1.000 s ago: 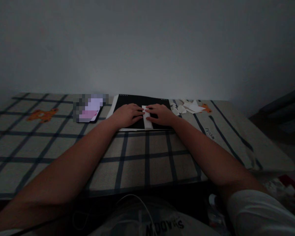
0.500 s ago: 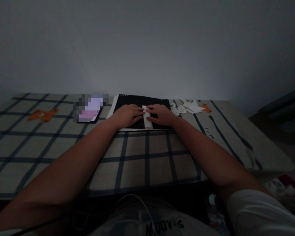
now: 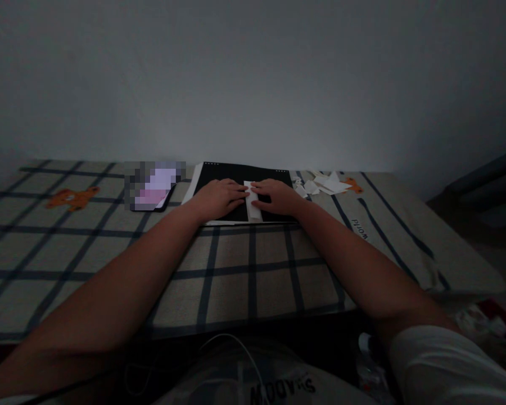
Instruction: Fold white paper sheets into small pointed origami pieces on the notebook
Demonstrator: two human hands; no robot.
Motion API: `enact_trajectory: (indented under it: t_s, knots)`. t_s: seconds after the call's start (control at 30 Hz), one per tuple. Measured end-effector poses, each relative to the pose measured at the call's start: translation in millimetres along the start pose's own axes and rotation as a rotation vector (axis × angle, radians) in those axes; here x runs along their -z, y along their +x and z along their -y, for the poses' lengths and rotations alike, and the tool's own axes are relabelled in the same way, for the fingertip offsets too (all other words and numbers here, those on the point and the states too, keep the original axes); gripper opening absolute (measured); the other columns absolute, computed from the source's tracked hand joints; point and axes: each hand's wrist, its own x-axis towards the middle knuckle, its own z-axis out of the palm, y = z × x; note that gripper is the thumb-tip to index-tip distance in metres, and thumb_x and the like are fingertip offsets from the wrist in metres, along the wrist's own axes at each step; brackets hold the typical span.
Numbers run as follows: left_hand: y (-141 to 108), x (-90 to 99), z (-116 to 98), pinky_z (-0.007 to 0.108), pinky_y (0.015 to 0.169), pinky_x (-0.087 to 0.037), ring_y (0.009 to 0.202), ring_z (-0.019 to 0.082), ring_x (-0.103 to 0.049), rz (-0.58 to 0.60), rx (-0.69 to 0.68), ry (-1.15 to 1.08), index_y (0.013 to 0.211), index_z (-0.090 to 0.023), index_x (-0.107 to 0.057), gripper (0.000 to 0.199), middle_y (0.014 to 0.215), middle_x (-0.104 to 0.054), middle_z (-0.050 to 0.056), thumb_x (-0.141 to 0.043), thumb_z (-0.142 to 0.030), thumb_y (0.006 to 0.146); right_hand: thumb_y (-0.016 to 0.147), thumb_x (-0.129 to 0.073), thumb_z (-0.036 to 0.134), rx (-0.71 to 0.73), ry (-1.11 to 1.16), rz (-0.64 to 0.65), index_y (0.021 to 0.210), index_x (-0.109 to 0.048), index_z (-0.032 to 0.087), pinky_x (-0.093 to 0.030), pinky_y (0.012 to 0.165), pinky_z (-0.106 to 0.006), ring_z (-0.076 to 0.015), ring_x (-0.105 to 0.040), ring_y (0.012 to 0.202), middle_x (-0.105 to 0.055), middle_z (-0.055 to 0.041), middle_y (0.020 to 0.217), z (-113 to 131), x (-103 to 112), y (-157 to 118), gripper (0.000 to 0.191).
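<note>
A narrow folded strip of white paper lies upright in view on a black sheet or pad with white pages under it. From the left, my left hand rests on the black sheet, its fingers spread and the tips at the strip's left edge. My right hand lies flat on the other side, fingers apart, with its fingertips on the strip's right part. Neither hand grips the paper.
A phone with a blurred screen lies left of the pad. White paper scraps are at its right. The checked cloth covers the table, which meets a wall. A clear bottle stands below the front edge.
</note>
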Motion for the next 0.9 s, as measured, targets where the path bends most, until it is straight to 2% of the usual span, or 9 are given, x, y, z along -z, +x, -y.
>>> enact_trajectory:
  t_s: [0.2, 0.37, 0.53, 0.67, 0.9]
  knots:
    - [-0.3, 0.1, -1.1, 0.035, 0.102, -0.043, 0.126, 0.021, -0.053, 0.012, 0.026, 0.009, 0.136, -0.024, -0.06, 0.043, 0.141, -0.06, 0.003, -0.037, -0.037, 0.101, 0.093, -0.057, 0.043, -0.008, 0.007, -0.001, 0.135, -0.061, 0.009, -0.041, 0.109, -0.045, -0.0298, -0.056, 0.126, -0.06, -0.0188, 0.138, -0.5, -1.2, 1.2, 0.055]
    - [-0.5, 2.6, -3.1, 0.036, 0.103, -0.042, 0.127, 0.02, -0.053, 0.02, 0.039, -0.001, 0.136, -0.025, -0.059, 0.044, 0.141, -0.06, 0.003, -0.037, -0.038, 0.101, 0.094, -0.055, 0.043, 0.018, 0.005, -0.008, 0.135, -0.061, 0.013, -0.042, 0.107, -0.046, -0.0285, -0.056, 0.123, -0.06, -0.016, 0.139, -0.9, -0.7, 0.9, 0.051]
    - [-0.7, 3.3, -3.1, 0.035, 0.103, -0.042, 0.126, 0.021, -0.054, 0.024, 0.041, -0.002, 0.136, -0.023, -0.059, 0.043, 0.142, -0.059, 0.004, -0.039, -0.037, 0.101, 0.093, -0.058, 0.041, 0.023, 0.039, -0.023, 0.13, -0.065, 0.014, -0.041, 0.108, -0.048, -0.0297, -0.055, 0.126, -0.061, -0.0171, 0.137, -1.0, 0.1, 0.5, 0.047]
    - [-0.5, 0.7, -1.8, 0.036, 0.101, -0.043, 0.125, 0.022, -0.054, 0.007, 0.034, -0.004, 0.136, -0.024, -0.059, 0.043, 0.142, -0.059, 0.004, -0.039, -0.038, 0.101, 0.093, -0.057, 0.042, 0.005, 0.06, -0.022, 0.133, -0.062, 0.014, -0.039, 0.112, -0.047, -0.0279, -0.051, 0.134, -0.059, -0.016, 0.14, 0.8, 1.4, -0.3, 0.049]
    - [-0.6, -1.0, -2.0, 0.037, 0.099, -0.042, 0.125, 0.023, -0.053, 0.009, 0.051, -0.013, 0.138, -0.024, -0.058, 0.044, 0.144, -0.058, 0.004, -0.037, -0.038, 0.101, 0.094, -0.053, 0.041, -0.033, 0.063, -0.002, 0.136, -0.06, 0.014, -0.042, 0.111, -0.045, -0.0264, -0.054, 0.132, -0.057, -0.0152, 0.142, 5.1, 3.8, -0.3, 0.05]
